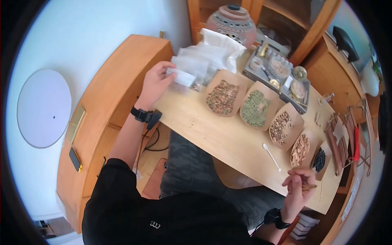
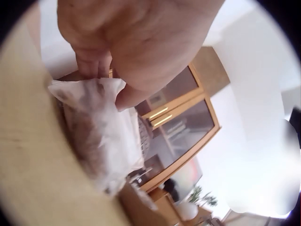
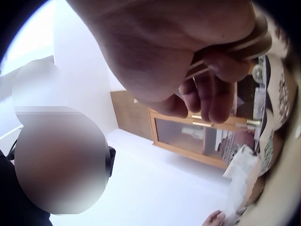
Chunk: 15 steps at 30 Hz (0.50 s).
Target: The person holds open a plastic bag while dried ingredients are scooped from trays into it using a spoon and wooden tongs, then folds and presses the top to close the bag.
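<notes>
At the table's left end my left hand (image 1: 158,77) pinches the top edge of a translucent bag (image 2: 96,132) between thumb and fingers. Brownish contents show through it. More clear bags (image 1: 196,61) lie just behind. Over the front right of the table, my right hand (image 1: 301,185) has its fingers curled round a small wooden tool (image 3: 256,44) with a rounded end; its exact kind I cannot tell. Near that hand stand a paper tray of tan chips (image 1: 301,149) and one of black pieces (image 1: 319,160). A small white spoon (image 1: 271,157) lies on the wood.
Paper trays of mixed reddish herbs (image 1: 222,98), green herbs (image 1: 255,108) and brown pieces (image 1: 281,127) line the table. Behind them is a grey tray (image 1: 249,73) with jars. A patterned urn (image 1: 232,24) stands at the back. Wooden racks (image 1: 339,143) occupy the right end.
</notes>
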Each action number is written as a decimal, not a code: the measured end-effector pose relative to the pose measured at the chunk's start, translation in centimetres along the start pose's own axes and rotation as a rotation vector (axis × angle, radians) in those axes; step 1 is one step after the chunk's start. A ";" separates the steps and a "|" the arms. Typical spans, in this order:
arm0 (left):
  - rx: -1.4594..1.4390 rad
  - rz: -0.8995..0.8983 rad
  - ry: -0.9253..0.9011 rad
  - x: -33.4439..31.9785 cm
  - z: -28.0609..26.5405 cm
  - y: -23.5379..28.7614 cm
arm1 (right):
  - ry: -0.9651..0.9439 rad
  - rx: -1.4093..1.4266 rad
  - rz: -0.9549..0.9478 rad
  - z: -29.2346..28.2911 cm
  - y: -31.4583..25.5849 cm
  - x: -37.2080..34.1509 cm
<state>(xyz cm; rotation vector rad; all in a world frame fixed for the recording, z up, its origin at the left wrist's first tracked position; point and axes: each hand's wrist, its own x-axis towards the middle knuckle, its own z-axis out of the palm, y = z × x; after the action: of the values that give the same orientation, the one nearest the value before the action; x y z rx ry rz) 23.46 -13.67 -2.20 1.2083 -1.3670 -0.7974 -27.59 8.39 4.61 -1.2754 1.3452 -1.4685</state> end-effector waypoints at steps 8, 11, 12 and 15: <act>0.686 0.293 -0.031 0.7 -0.1 -0.6 | 0.354 -0.126 0.125 -8.4 1.5 -4.1; 0.445 -0.005 -0.084 1.4 0.0 -0.7 | 0.375 -0.103 0.149 -9.1 1.7 -4.2; 0.434 0.006 -0.111 1.6 0.2 -0.5 | 0.376 -0.105 0.143 -9.2 1.7 -4.1; 0.479 -0.058 -0.094 1.7 0.2 0.3 | 0.380 -0.128 0.121 -10.0 2.1 -3.7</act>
<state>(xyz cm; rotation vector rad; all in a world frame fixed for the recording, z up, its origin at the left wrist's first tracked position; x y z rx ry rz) 23.35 -15.26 -1.47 1.5999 -1.6647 -0.5867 -36.66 13.88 2.38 -1.0009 1.7564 -1.6136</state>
